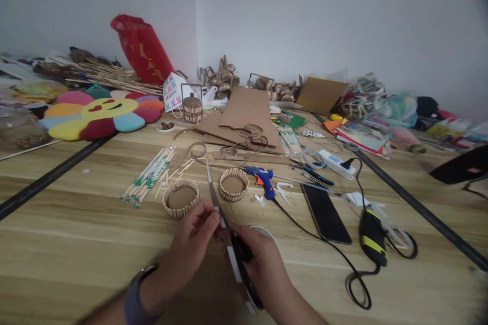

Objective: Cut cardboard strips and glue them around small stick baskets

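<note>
My right hand (267, 259) is wrapped round the black handles of a pair of scissors (211, 180), whose blades point away from me. My left hand (194, 236), with a watch band on the wrist, has thumb and finger pinched together beside the blades. Between those fingertips is a thin white strip (234, 264), which runs down past the scissors and partly behind them. Just beyond my hands sit two round stick-walled rings with brown bases, a left ring (181, 211) and a right ring (234, 198). Loose short sticks (163, 183) lie behind the left ring.
A blue glue gun (265, 177) lies right of the rings, its cord trailing across the table. Farther right are a black phone (326, 213), a black-and-yellow tool (372, 238) and a power strip (337, 163). Cardboard (247, 106), a flower cushion (102, 114) and a lidded stick bucket (192, 109) stand behind.
</note>
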Demonstrator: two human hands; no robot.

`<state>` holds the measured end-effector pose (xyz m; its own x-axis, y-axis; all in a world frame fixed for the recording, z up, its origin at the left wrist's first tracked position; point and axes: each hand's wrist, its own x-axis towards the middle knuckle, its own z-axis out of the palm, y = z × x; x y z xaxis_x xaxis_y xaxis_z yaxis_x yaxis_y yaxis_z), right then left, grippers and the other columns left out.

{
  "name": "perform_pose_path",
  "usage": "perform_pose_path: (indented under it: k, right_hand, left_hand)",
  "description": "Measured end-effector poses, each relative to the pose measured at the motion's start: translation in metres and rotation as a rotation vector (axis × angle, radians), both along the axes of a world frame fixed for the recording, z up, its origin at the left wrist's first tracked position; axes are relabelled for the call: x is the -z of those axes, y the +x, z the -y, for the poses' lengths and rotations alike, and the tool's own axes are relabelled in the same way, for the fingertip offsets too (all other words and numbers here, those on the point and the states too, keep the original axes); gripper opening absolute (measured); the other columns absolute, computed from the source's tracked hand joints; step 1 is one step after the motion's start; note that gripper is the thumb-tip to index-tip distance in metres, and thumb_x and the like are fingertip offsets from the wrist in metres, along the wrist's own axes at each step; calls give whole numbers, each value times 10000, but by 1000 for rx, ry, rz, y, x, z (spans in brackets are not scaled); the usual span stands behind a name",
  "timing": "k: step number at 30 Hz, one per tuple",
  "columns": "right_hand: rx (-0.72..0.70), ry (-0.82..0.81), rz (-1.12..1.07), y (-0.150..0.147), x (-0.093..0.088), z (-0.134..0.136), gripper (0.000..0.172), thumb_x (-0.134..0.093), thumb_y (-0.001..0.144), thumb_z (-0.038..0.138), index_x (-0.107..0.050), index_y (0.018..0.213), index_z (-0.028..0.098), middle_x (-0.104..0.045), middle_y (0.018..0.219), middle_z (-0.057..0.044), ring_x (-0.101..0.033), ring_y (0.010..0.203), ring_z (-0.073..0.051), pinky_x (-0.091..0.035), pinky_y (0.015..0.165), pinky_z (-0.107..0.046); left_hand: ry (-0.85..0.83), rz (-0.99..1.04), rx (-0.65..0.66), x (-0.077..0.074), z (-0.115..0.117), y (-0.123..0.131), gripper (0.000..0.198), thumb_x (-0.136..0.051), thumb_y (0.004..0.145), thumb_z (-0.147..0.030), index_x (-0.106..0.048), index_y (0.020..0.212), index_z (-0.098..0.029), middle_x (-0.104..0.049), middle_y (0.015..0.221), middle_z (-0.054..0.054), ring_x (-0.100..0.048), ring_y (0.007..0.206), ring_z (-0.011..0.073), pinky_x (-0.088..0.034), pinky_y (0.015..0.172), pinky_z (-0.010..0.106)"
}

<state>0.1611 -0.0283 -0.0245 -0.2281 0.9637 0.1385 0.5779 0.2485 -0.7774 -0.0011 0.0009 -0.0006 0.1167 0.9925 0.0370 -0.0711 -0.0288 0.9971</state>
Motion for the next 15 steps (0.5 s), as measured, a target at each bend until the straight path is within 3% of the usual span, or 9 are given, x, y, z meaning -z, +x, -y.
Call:
perform_pose_path:
  k: [7, 15]
  right_hand:
    - [13, 19, -40, -1, -2, 2, 235, -578, 772, 164, -731, 939, 230, -772, 913, -44, -685, 816, -201, -463, 721, -256]
    - [18, 46, -52, -2, 1, 0, 171, -564, 790, 204, -726, 837, 234, -744, 782, -37, -648, 698, -190, -425, 626, -249]
  left_hand:
    - [11, 1, 22, -1, 2, 1, 341, -662, 825, -495, -532, 673, -218, -551, 609, -30, -559, 589, 155, -476, 560, 253]
    - [-36, 10, 54, -1, 4, 4, 351, -660, 811, -522, -533, 697, -216, -574, 624, -25, -582, 587, 159, -486, 549, 254]
